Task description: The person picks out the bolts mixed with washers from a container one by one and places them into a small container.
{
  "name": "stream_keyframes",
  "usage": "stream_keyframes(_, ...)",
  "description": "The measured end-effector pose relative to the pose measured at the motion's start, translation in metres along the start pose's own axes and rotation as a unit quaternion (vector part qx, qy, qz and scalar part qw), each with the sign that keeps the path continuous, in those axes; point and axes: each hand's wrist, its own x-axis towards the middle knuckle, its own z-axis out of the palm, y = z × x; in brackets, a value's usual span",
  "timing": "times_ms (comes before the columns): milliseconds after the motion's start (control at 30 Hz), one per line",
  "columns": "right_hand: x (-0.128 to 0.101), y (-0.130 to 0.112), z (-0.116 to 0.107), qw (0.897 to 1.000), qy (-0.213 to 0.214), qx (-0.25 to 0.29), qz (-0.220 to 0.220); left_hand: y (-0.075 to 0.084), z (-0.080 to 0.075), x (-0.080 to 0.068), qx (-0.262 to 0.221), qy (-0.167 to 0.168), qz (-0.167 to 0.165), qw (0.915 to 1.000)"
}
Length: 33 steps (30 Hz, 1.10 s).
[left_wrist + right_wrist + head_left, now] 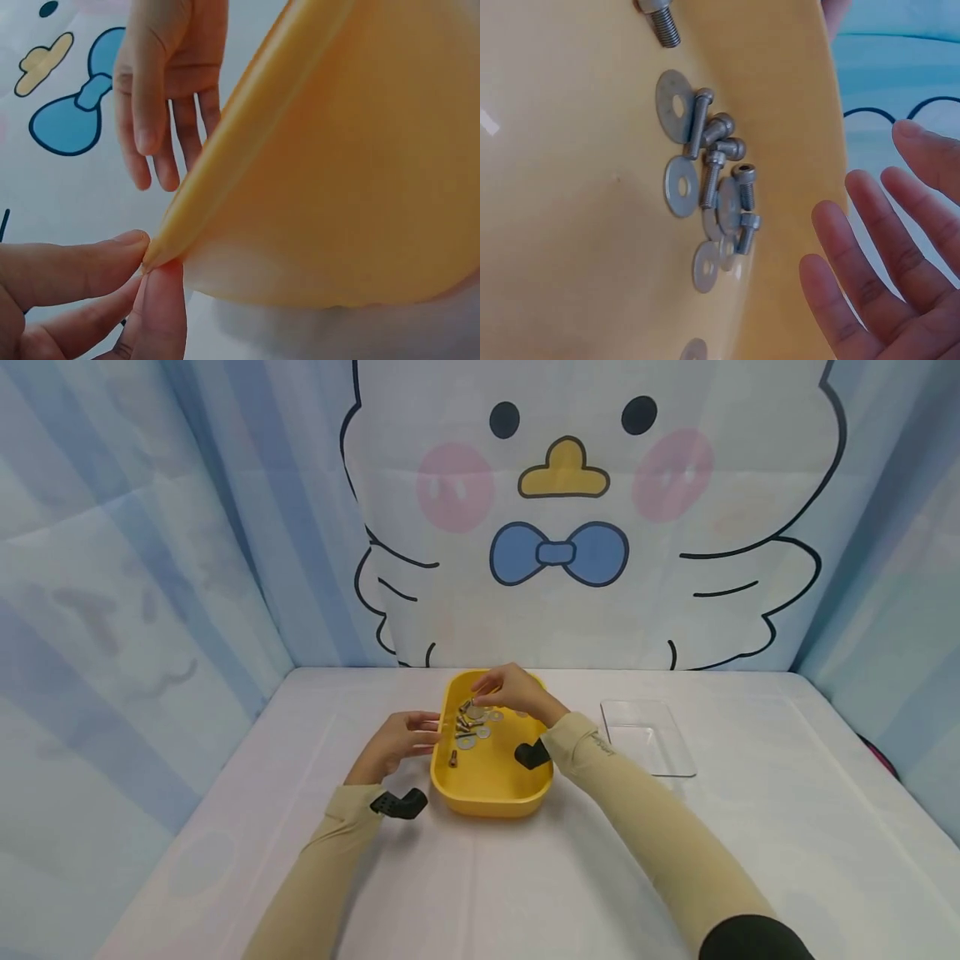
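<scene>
A yellow tray [491,808] stands on the table with metal screws [712,176] and flat washers [673,105] gathered along its left side. One screw [453,758] lies apart from the pile. At the tray's left edge is my left hand [396,742]; the left wrist view shows its thumb and fingers pinching the rim. My right hand [517,687] is over the tray's far end. Its fingers are loosely extended, with nothing held between them in the right wrist view [900,262].
A clear plastic box [649,739] sits on the table to the right of the tray, beyond my right forearm. The white-covered table [480,893] ends at a printed curtain [562,618] behind, with more curtains on both sides.
</scene>
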Motion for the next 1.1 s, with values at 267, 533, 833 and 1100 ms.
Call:
stream_keyframes(267,0.012,0.012,0.009,1.000,-0.003,-0.014,0.003,-0.005,-0.002,-0.001,-0.041,-0.015,0.003,0.9990)
stream_keyframes(533,0.020,0.017,0.019,0.999,-0.016,-0.034,0.000,-0.010,-0.002,0.002,-0.049,-0.025,0.024,0.9982)
stream_keyframes(833,0.023,0.021,0.024,0.998,-0.013,-0.055,0.018,-0.013,-0.005,0.002,-0.031,-0.039,0.055,0.9972)
stream_keyframes(1100,0.028,0.025,0.027,0.996,-0.008,-0.084,0.015,-0.015,-0.005,0.003,-0.032,-0.037,0.057,0.9972)
